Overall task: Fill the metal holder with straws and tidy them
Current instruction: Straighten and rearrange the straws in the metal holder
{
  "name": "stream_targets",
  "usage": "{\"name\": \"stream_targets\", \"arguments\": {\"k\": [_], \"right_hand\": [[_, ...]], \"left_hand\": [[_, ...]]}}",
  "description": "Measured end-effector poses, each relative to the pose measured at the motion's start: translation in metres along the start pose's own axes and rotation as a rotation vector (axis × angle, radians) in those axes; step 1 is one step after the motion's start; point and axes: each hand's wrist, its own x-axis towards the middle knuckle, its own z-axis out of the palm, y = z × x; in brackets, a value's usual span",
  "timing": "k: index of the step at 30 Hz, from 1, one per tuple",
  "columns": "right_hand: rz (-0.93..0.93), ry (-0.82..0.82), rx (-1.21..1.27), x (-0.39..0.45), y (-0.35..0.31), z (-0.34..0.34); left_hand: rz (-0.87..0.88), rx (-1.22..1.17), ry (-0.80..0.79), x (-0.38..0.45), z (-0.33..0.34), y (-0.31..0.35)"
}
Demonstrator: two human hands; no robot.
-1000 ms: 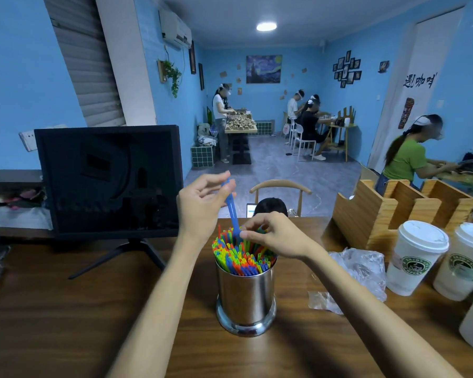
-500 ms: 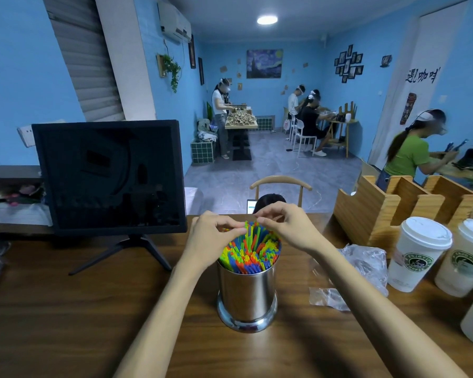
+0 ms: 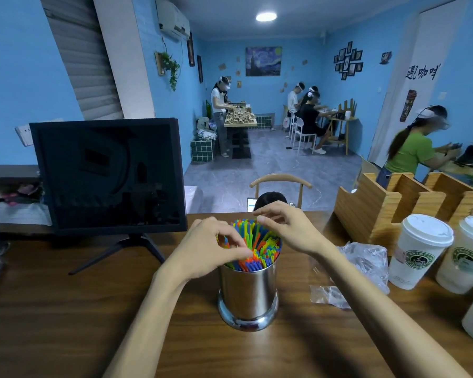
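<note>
Upright mid-tabletop, metal holder packed with straws. Left hand pinches tips; right hand loosely curled above, empty. Risk: sideways push tips holder, spilling straws.

Green round logo on paper cup reading "COFFEE", dark Chinese characters on white wall panel

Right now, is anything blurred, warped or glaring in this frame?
Head view: the left hand over the straws is slightly motion-smeared; the person in green is blurred; wide-angle bends the walls; the ceiling lamp blows out; the metal holder shows soft reflections.
</note>
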Motion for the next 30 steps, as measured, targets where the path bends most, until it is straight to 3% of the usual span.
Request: {"name": "stream_targets", "arguments": {"k": [2,4,17,30], "right_hand": [[-0.003,0.022,0.023,-0.001,-0.001,0.000],[-0.005,0.025,0.029,-0.002,-0.003,0.001],[0.015,0.014,0.051,-0.011,-0.006,0.002],[0.019,0.009,0.054,-0.015,-0.011,0.000]], "left_hand": [[0.002,0.077,-0.153,-0.004,-0.004,0.001],[0.012,0.153,-0.194,-0.004,-0.005,0.000],[0.027,0.128,-0.002,-0.006,0.001,0.003],[0.064,0.122,0.034,-0.013,0.005,0.008]]}}
